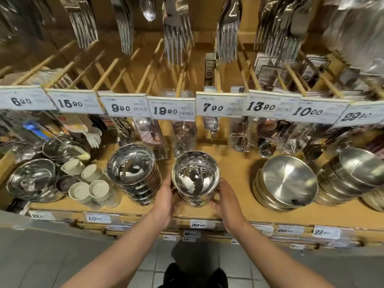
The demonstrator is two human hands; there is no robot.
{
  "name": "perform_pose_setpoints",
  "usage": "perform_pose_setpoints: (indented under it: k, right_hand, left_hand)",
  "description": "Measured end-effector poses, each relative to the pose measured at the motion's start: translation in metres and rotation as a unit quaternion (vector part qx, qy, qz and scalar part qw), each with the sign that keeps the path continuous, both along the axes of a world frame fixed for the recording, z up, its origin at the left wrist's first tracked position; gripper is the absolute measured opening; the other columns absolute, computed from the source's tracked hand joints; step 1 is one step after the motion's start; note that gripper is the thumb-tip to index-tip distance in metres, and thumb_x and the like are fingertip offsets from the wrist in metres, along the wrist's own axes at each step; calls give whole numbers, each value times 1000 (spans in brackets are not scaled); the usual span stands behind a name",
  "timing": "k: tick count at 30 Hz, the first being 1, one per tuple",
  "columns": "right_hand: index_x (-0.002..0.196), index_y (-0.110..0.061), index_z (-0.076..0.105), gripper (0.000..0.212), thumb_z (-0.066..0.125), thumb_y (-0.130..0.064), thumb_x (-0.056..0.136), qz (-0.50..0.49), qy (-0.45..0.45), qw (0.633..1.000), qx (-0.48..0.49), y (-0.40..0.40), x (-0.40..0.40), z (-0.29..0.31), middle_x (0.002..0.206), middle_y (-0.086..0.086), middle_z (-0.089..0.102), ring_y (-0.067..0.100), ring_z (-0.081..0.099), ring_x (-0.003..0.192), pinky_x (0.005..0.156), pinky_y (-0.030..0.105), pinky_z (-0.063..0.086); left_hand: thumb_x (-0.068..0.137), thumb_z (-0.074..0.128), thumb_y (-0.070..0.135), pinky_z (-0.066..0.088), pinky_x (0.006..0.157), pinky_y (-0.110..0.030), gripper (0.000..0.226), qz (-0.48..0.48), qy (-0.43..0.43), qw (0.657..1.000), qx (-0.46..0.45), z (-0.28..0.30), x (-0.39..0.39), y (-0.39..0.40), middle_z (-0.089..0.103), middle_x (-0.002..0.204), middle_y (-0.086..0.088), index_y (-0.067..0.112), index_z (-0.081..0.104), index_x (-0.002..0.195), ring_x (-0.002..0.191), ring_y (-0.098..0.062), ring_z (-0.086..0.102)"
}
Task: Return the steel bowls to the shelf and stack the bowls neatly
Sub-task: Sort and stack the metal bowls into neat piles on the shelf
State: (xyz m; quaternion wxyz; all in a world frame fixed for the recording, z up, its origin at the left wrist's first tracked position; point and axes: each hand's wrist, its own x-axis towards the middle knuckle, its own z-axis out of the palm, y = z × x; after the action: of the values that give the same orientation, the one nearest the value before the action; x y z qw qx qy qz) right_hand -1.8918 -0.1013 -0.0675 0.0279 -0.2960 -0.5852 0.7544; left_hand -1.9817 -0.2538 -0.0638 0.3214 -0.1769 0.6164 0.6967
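Both forearms are showing bare, no sleeves, watch or rings visible; left hand and right hand gloveless. Possibly wearing dark trousers, blurry.

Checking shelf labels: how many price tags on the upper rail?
8, left to right: 6.80, 15.90, 9.90, 19.90, 7.90, 13.90, 10.00, 29.90. More may lie off-frame.

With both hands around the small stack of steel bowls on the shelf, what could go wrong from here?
1. The held stack stands near the shelf's front edge; a pull by the left hand or right hand might tip it off.
2. The taller stack beside it leans slightly; a nudge from the left hand could topple it.
3. The polished bowls look slippery, so the top ones may slide if the stack is lifted tilted.
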Motion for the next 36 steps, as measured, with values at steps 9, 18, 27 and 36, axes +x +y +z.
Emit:
perform_pose_setpoints:
  k: [9,18,27,36]
  right_hand:
    - [147,-27,50,40,39,-40,111,31,1,999,-14,-9,-2,12,141,-12,58,-4,59,115,86,14,54]
    - [93,-41,79,35,46,-45,104,9,-53,999,-2,79,99,-3,96,-20,78,-4,74,85,67,21,59]
    - [129,-15,62,42,42,-37,101,-148,-75,982,89,208,144,-15,136,14,62,30,57,127,111,52,44]
    - [132,-31,65,36,42,-44,108,-94,37,995,26,195,109,-17,135,1,67,26,59,131,110,48,46]
  left_hand:
    - [107,44,42,58,83,-35,26,12,33,999,-4,-5,11,-16,79,99,15,34,68,114,93,-7,73]
    - [104,43,22,53,58,-28,27,39,5,997,-68,-7,97,45,72,77,-2,15,64,89,71,-18,68]
    - [107,43,47,44,112,-49,46,-107,64,992,-16,0,113,180,54,142,-2,24,51,146,132,-23,51]
    - [103,54,32,52,94,-40,34,-67,41,994,81,-1,106,202,73,121,-10,14,66,129,112,-26,67]
